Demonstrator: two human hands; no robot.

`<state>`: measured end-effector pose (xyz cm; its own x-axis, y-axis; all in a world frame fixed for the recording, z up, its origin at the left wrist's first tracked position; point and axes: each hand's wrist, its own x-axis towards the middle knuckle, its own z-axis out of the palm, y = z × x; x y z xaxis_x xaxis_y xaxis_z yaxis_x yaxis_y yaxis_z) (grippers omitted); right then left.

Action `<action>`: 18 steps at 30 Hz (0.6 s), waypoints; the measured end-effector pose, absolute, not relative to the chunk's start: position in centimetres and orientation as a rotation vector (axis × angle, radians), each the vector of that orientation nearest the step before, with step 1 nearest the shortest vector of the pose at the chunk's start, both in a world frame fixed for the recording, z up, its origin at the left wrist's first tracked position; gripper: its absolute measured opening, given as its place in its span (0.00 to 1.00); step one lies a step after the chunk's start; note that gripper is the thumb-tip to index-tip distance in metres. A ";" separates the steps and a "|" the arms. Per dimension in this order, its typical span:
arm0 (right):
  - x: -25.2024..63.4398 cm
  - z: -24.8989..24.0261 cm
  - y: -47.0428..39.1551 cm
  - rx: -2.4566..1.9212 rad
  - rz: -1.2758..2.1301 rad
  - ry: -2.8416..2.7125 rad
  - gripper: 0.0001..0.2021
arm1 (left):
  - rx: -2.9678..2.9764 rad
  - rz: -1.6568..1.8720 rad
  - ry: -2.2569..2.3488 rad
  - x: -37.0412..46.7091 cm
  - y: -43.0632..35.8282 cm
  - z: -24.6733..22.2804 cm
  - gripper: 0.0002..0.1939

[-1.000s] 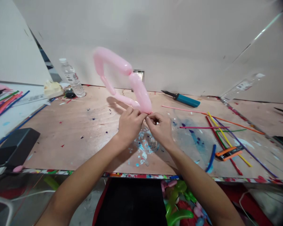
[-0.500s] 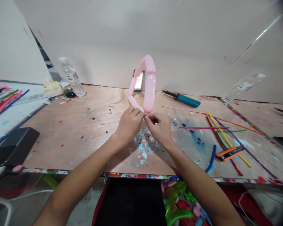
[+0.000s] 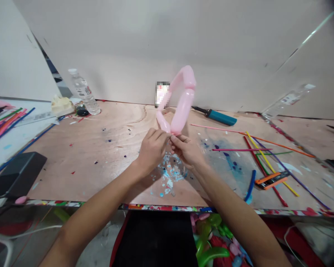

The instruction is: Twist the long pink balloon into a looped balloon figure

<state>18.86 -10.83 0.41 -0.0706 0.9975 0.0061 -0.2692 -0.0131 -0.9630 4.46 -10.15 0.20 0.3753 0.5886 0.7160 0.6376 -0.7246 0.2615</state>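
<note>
A pink balloon (image 3: 182, 111), twisted into several segments, rises in a loop above the wooden table (image 3: 83, 148). Its lower ends meet at the fingertips of both hands. My left hand (image 3: 153, 150) is closed on the balloon's bottom end, knuckles up. My right hand (image 3: 187, 150) pinches the same spot from the right, its fingers curled beneath. The hands touch or nearly touch, and the exact bit between the fingertips is too small to make out.
Behind the balloon stands a blurred phone-like object (image 3: 161, 100). A teal pump (image 3: 221, 117), uninflated balloons (image 3: 263, 155) and an orange cutter (image 3: 272, 180) lie right. Left are a water bottle (image 3: 85, 92) and a dark box (image 3: 18, 174). Another bottle (image 3: 289, 100) leans at the back right.
The balloon loop has tilted to the right and turned slightly. My right hand has rolled, its fingers now curled below the joint. My left hand has barely moved.
</note>
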 end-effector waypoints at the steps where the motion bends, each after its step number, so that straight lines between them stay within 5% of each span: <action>1: 18.8 0.3 -10.8 -0.963 1.369 -1.033 0.20 | -2.528 -1.299 -1.132 4.6 -10.2 0.2 0.11; 9: 18.9 0.1 -11.1 -1.071 1.031 -1.193 0.13 | -2.478 -1.282 -1.140 5.2 -10.5 0.3 0.14; 18: 18.3 0.7 -11.7 -1.142 0.584 -1.350 0.05 | -2.789 -1.665 -1.515 4.2 -9.8 1.4 0.07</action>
